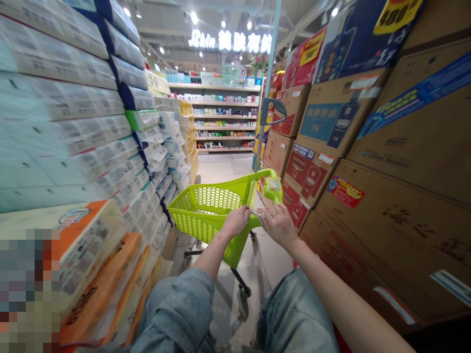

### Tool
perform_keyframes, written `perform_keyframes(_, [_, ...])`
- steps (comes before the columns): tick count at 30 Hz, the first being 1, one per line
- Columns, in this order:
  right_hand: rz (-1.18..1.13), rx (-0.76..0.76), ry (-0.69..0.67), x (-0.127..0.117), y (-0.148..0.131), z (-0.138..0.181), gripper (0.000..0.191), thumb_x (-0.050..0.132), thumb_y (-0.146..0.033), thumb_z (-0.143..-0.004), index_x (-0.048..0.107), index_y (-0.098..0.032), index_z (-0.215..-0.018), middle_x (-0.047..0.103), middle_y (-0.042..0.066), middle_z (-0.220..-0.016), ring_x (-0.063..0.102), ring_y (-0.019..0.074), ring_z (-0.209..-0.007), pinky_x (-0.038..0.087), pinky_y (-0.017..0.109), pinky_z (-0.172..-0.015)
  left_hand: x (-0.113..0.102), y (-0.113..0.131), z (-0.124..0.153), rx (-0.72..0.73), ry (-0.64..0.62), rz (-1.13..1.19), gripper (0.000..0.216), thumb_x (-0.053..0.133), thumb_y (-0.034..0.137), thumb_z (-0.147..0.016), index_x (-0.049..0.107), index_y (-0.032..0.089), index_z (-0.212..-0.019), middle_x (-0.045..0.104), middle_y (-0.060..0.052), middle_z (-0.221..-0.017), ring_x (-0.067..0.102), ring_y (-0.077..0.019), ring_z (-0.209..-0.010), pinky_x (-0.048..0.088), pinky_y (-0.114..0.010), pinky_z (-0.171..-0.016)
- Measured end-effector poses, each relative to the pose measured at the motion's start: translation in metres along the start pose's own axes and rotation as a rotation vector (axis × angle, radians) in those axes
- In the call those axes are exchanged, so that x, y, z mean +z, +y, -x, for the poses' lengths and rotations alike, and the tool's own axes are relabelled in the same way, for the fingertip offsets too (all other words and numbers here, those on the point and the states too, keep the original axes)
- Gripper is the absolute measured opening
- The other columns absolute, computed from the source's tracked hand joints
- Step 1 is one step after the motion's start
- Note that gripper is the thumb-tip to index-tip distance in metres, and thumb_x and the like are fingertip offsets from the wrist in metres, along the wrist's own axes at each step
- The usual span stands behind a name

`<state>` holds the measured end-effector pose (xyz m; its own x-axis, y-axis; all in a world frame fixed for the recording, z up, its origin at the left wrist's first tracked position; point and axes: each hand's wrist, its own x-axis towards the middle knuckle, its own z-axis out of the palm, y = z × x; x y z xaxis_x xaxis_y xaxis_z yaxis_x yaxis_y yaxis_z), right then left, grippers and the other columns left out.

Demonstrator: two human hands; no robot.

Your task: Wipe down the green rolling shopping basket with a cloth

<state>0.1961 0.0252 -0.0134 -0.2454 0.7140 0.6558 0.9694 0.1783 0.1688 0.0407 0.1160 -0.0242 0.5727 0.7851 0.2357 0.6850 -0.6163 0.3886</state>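
Observation:
A lime-green plastic shopping cart (206,198) with a perforated basket stands on dark caster legs in front of me. My left hand (237,219) is closed in a pinch at the basket's rear end. Close by on the right, my right hand (276,223) has its fingers curled below the cart's curved handle (273,184). Between the fingertips of both hands is a small crumpled whitish piece (257,212). Whether it is tissue or thin plastic, I cannot make out. The cart's basket shows no goods on its visible floor.
Wrapped tissue packs (69,98) are stacked high on the left, with orange packs (99,289) low beside me. Large cardboard cartons (397,220) form a wall on the right. A grey-blue post with a handle (274,112) rises ahead, before stocked shelves (226,116).

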Motion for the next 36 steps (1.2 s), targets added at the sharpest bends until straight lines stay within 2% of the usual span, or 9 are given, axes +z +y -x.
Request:
perform_keyframes(4, [-0.089,0.037,0.047,-0.001,0.010,0.008,0.029,0.035,-0.022,-0.093,0.062,-0.015,-0.100,0.065,0.008,-0.095,0.052,0.0175,-0.092,0.027,0.034,-0.096,0.000,0.003,0.003,0.030,0.006,0.032,0.040,0.021,0.031,-0.095,0.053,0.017,-0.115,0.066,-0.009,-0.107,0.061,-0.0206,-0.099,0.043,-0.031,-0.087])
perform_keyframes(9, [-0.098,0.140,0.047,0.003,0.019,-0.002,0.036,0.032,-0.026,-0.094,0.062,-0.013,-0.079,0.065,0.010,-0.082,0.055,0.0182,-0.083,0.034,0.032,-0.086,0.003,0.006,0.004,0.031,-0.007,0.038,0.042,0.021,0.032,-0.095,0.050,0.017,-0.120,0.064,-0.010,-0.112,0.060,-0.0208,-0.103,0.043,-0.032,-0.090])
perform_keyframes(14, [-0.152,0.244,-0.183,0.000,0.030,-0.026,0.044,0.028,-0.033,-0.094,0.062,-0.016,-0.071,0.066,0.007,-0.074,0.058,0.0157,-0.072,0.035,0.026,-0.070,0.003,0.006,0.006,0.068,-0.012,0.056,0.044,0.020,0.035,-0.095,0.047,0.016,-0.124,0.063,-0.011,-0.114,0.060,-0.0217,-0.105,0.043,-0.032,-0.090])
perform_keyframes(18, [-0.238,0.359,-0.329,-0.001,0.039,-0.040,0.050,0.027,-0.043,-0.093,0.061,-0.019,-0.064,0.064,0.004,-0.064,0.056,0.0141,-0.061,0.030,0.024,-0.055,0.000,0.000,0.002,-0.013,-0.073,0.048,0.048,0.023,0.042,-0.093,0.042,0.016,-0.129,0.066,-0.012,-0.109,0.061,-0.0247,-0.102,0.044,-0.034,-0.086])
perform_keyframes(20, [-0.330,0.390,-0.306,0.003,0.041,-0.040,0.053,0.026,-0.046,-0.092,0.058,-0.019,-0.059,0.061,0.002,-0.058,0.054,0.0131,-0.056,0.030,0.023,-0.052,-0.001,-0.004,-0.001,-0.071,-0.105,0.038,0.049,0.022,0.045,-0.093,0.047,0.018,-0.126,0.067,-0.012,-0.107,0.062,-0.0253,-0.100,0.044,-0.034,-0.084])
perform_keyframes(25, [-0.580,0.580,-0.102,0.011,0.041,-0.028,0.055,0.023,-0.056,-0.090,0.053,-0.020,-0.061,0.052,-0.001,-0.045,0.050,0.0131,-0.047,0.031,0.022,-0.047,-0.004,-0.011,-0.009,-0.099,-0.175,-0.047,0.053,0.020,0.050,-0.091,0.065,0.022,-0.094,0.069,-0.008,-0.098,0.063,-0.0250,-0.095,0.045,-0.033,-0.082])
perform_keyframes(28, [-0.530,0.657,-0.001,0.009,0.041,-0.025,0.053,0.024,-0.056,-0.090,0.054,-0.020,-0.066,0.057,0.002,-0.054,0.052,0.0148,-0.053,0.033,0.023,-0.051,-0.005,-0.012,-0.012,-0.074,-0.194,-0.062,0.053,0.020,0.049,-0.091,0.066,0.022,-0.088,0.070,-0.009,-0.095,0.063,-0.0257,-0.092,0.046,-0.035,-0.082])
perform_keyframes(31, [-0.389,0.642,0.046,0.003,0.042,-0.032,0.049,0.022,-0.049,-0.092,0.056,-0.019,-0.073,0.063,0.008,-0.076,0.056,0.0187,-0.073,0.037,0.026,-0.063,-0.005,-0.013,-0.013,-0.038,-0.224,-0.059,0.051,0.022,0.047,-0.091,0.066,0.022,-0.085,0.069,-0.009,-0.094,0.063,-0.0261,-0.091,0.046,-0.036,-0.082])
perform_keyframes(36, [-0.246,0.509,-0.136,0.004,0.032,-0.055,0.034,0.029,-0.034,-0.090,0.058,-0.016,-0.091,0.061,0.011,-0.098,0.052,0.0218,-0.094,0.037,0.030,-0.080,0.000,-0.016,-0.013,0.046,-0.255,-0.061,0.053,0.018,0.044,-0.092,0.065,0.021,-0.085,0.069,-0.010,-0.093,0.064,-0.0262,-0.090,0.046,-0.037,-0.081])
